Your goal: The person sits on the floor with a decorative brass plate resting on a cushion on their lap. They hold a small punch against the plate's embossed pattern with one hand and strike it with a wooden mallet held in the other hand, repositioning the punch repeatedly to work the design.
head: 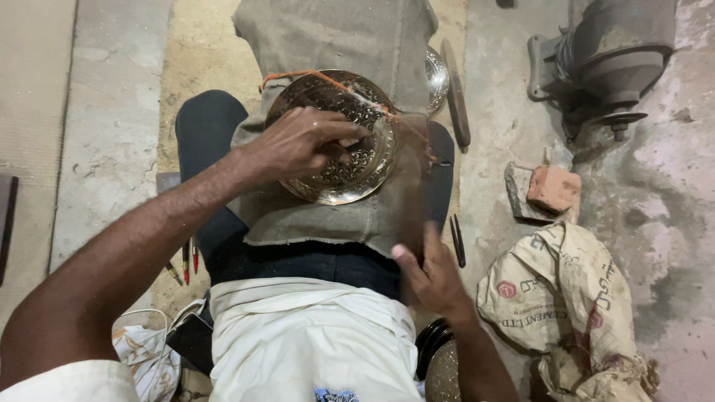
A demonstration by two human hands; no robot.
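A round engraved brass plate [372,160] lies on a burlap cloth [335,37] spread over my outstretched legs. My left hand [298,141] rests on top of the plate, its fingers pinched around something small and dark near the plate's middle. My right hand [432,277] is beside my right thigh, closed on a brown stick-like tool [414,186] that is blurred by motion and reaches up to the plate's right edge. An orange cord [298,74] runs along the plate's upper rim.
A second shiny plate [437,78] and a long dark bar [456,93] lie past the cloth. On the floor to the right are a brick on a stone slab [553,187], a crumpled sack [566,298], a grey machine [611,52] and thin dark tools [456,240]. Red pencils [190,257] lie on the left.
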